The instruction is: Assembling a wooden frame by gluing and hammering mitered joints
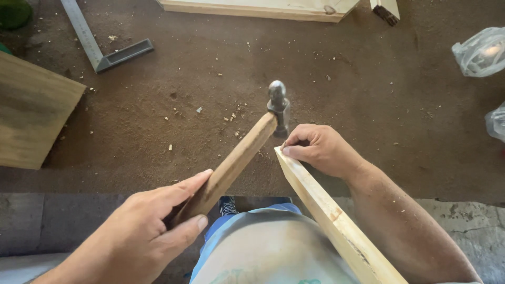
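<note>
Both forearms are bare, with no sleeves, gloves, rings or watch showing on the left hand (pixel 139 236) at seven o'clock or the right hand (pixel 321 150) near the centre. Pale specks of sawdust cling to the right forearm at four o'clock. A light blue garment with a faint teal print (pixel 263 247) covers the body at six o'clock, and above it peeks a dark laced shoe (pixel 227 206).

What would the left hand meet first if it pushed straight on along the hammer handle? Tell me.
Going up and right, the left hand would likely meet the right hand, which pinches a small nail on the wooden strip, just past the hammer head. Depth is unclear.
</note>
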